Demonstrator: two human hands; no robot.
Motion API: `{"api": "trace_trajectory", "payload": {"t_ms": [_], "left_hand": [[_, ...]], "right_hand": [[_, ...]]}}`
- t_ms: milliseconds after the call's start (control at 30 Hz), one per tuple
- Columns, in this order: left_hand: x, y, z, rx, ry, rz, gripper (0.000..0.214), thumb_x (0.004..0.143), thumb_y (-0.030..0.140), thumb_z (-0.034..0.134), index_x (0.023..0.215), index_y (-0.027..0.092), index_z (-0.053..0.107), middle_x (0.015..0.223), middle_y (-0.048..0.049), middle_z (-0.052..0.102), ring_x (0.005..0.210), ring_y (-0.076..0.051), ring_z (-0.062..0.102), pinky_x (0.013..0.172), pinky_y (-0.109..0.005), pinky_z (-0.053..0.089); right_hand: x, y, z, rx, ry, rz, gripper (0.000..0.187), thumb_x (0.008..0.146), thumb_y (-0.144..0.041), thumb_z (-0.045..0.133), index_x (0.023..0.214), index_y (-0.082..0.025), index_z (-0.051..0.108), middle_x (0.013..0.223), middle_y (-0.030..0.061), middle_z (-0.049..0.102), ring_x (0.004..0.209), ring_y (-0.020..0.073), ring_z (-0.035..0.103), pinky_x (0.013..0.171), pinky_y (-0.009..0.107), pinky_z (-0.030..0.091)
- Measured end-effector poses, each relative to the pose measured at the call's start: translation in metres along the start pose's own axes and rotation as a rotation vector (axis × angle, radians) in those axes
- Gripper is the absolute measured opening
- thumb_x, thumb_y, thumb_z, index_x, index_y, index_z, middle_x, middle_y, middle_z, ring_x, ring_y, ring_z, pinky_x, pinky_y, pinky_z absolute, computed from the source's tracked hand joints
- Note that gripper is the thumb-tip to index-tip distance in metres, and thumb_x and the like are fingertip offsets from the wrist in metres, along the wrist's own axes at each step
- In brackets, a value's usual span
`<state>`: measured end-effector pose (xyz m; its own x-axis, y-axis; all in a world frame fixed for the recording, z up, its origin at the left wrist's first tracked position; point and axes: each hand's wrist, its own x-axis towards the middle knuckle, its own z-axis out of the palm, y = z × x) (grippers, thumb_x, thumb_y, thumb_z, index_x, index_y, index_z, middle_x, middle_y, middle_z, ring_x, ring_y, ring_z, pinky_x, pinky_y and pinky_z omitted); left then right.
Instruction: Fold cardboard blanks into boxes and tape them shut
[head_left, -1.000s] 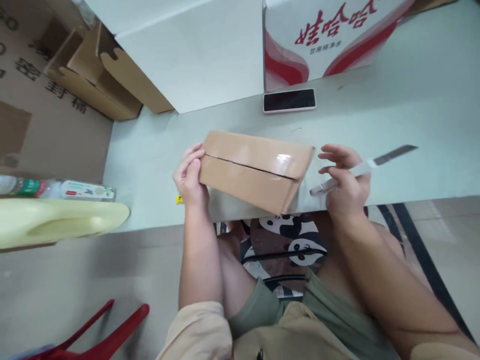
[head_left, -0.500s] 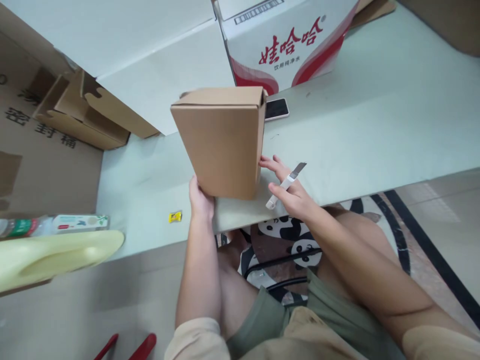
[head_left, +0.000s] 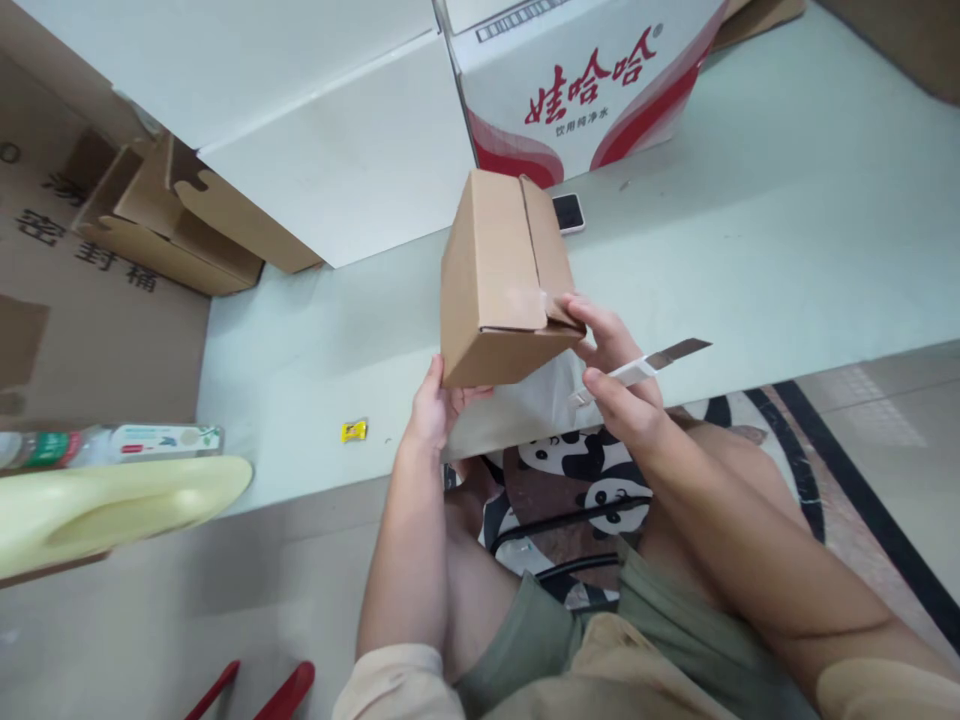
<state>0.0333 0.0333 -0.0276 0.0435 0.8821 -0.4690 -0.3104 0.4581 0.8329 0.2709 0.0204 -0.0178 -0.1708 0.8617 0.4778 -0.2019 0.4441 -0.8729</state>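
Note:
A brown cardboard box (head_left: 504,250) is tilted above the table's front edge, its taped seam turned up and to the right. My left hand (head_left: 436,405) holds it from below at the lower left corner, some fingers hidden under it. My right hand (head_left: 626,375) grips a white utility knife (head_left: 634,372) between thumb and palm, the blade out and pointing right. The fingertips of that hand also touch the box's right corner by the tape. Beneath the box, a crumpled clear plastic piece (head_left: 551,395) shows on the table.
A phone (head_left: 568,213) lies behind the box, before a white and red carton (head_left: 577,110). Large white boxes (head_left: 352,150) and opened brown cartons (head_left: 172,215) stand at the left. A yellow wrapped packet (head_left: 354,430), a bottle (head_left: 52,450) and a pale yellow chair back (head_left: 127,510) are nearer.
The box has been turned and tipped, so its taped seam side now shows instead of its broad face. Both hands have shifted right with it, and the knife has moved right too.

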Motion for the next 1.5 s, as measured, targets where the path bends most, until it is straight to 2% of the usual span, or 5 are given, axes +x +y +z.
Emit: {"api": "trace_trajectory", "payload": {"t_ms": [433, 600, 733, 1133, 1500], "left_hand": [[-0.008, -0.003, 0.004, 0.417, -0.095, -0.111, 0.027, 0.085, 0.040, 0.072, 0.089, 0.013, 0.074, 0.078, -0.0106, 0.076, 0.061, -0.018, 0.072, 0.048, -0.022, 0.046], [-0.019, 0.007, 0.016, 0.499, 0.405, 0.885, 0.025, 0.090, 0.040, 0.063, 0.098, 0.020, 0.075, 0.095, -0.0057, 0.078, 0.088, -0.019, 0.074, 0.079, -0.031, 0.058], [-0.031, 0.016, 0.030, 0.714, 0.078, 1.328, 0.032, 0.095, 0.039, 0.054, 0.119, 0.027, 0.071, 0.124, -0.0041, 0.073, 0.130, -0.026, 0.060, 0.115, -0.049, 0.044], [-0.017, -0.003, 0.047, 0.845, 0.202, 1.452, 0.032, 0.096, 0.038, 0.047, 0.112, 0.025, 0.071, 0.118, -0.0058, 0.071, 0.117, -0.024, 0.061, 0.111, -0.046, 0.044], [-0.042, -0.008, 0.051, 1.004, 0.250, 1.310, 0.036, 0.095, 0.041, 0.049, 0.120, 0.023, 0.065, 0.125, -0.0093, 0.067, 0.124, -0.026, 0.057, 0.117, -0.049, 0.038]], "right_hand": [[0.004, -0.004, -0.010, -0.145, 0.134, 0.007, 0.034, 0.092, -0.040, 0.056, 0.124, -0.038, 0.070, 0.141, -0.0006, 0.060, 0.154, 0.0297, 0.033, 0.130, 0.055, 0.029], [0.004, -0.014, -0.004, -0.188, -0.040, -0.003, 0.033, 0.094, -0.043, 0.054, 0.122, -0.037, 0.071, 0.134, 0.0003, 0.065, 0.141, 0.0290, 0.051, 0.132, 0.057, 0.019], [0.003, -0.018, 0.000, -0.173, -0.151, 0.008, 0.031, 0.093, -0.041, 0.057, 0.121, -0.037, 0.071, 0.135, -0.0012, 0.065, 0.140, 0.0274, 0.052, 0.133, 0.055, 0.019], [0.012, -0.004, -0.006, 0.231, 0.468, 0.443, 0.039, 0.087, -0.065, 0.053, 0.088, -0.029, 0.039, 0.046, -0.0122, 0.031, 0.034, 0.0093, 0.030, 0.037, 0.023, 0.034], [0.016, -0.001, -0.011, 0.218, 0.403, 0.463, 0.035, 0.085, -0.051, 0.062, 0.107, -0.032, 0.043, 0.084, -0.0059, 0.068, 0.068, 0.0125, 0.070, 0.063, 0.028, 0.056]]}}
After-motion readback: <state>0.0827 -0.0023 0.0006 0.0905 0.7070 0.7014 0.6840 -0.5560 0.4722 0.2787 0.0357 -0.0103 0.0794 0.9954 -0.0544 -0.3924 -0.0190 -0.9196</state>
